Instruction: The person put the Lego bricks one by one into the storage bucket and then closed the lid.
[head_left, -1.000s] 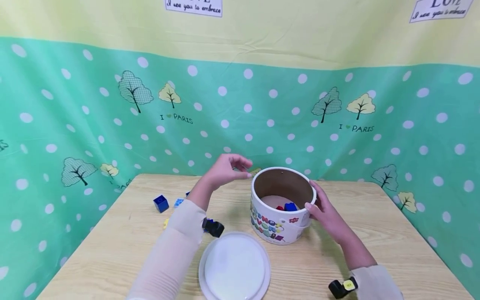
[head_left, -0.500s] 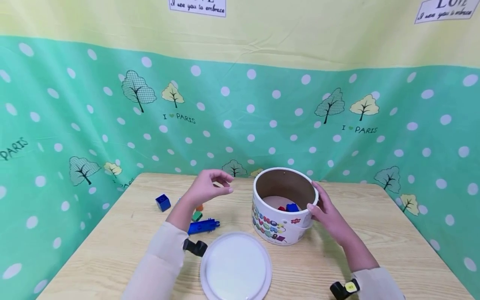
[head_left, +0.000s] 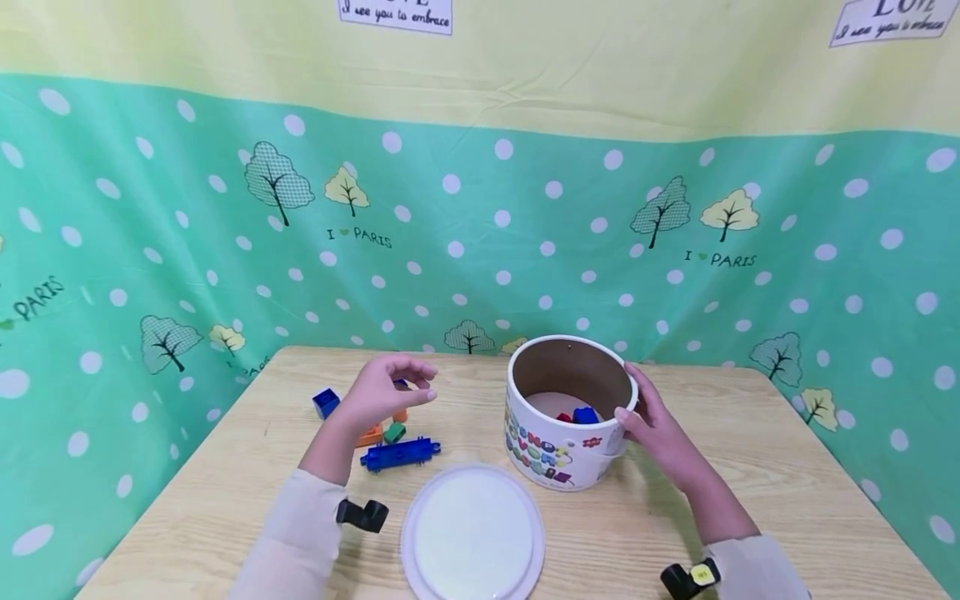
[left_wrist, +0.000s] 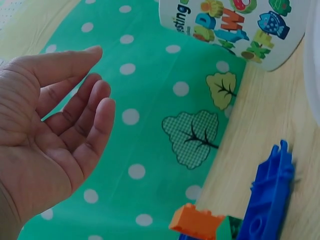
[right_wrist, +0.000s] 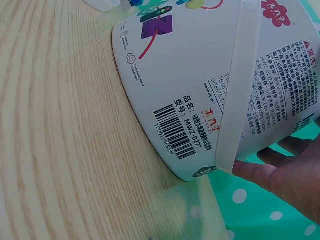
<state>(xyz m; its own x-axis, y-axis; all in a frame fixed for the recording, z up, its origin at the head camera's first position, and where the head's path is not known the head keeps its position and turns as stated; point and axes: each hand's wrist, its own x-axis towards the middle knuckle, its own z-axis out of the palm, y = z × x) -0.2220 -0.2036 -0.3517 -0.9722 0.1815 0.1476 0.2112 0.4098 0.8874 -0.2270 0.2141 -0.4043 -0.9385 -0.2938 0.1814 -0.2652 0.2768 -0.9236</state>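
My left hand (head_left: 386,392) hovers over the loose toy bricks at the left, fingers loosely bent with nothing between them. Beneath and around it lie a blue brick (head_left: 326,402), an orange brick (head_left: 370,435), a green brick (head_left: 394,432) and a long blue train-base piece (head_left: 401,454). In the left wrist view the palm faces the bucket side. My right hand (head_left: 658,429) holds the white round bucket (head_left: 542,457) by its right rim, thumb toward the front. Inside the bucket sit a blue brick (head_left: 585,415) and a red piece (head_left: 564,417).
A white round lid (head_left: 472,533) lies on the wooden table (head_left: 600,550) in front of the bucket. A white handle strap (right_wrist: 242,90) crosses the bucket's side. Behind the table hangs a green and yellow patterned cloth (head_left: 420,192).
My left hand has moved from beside the bucket's rim leftward and down, over the loose bricks, uncovering the blue train-base piece. My right hand stays on the bucket.
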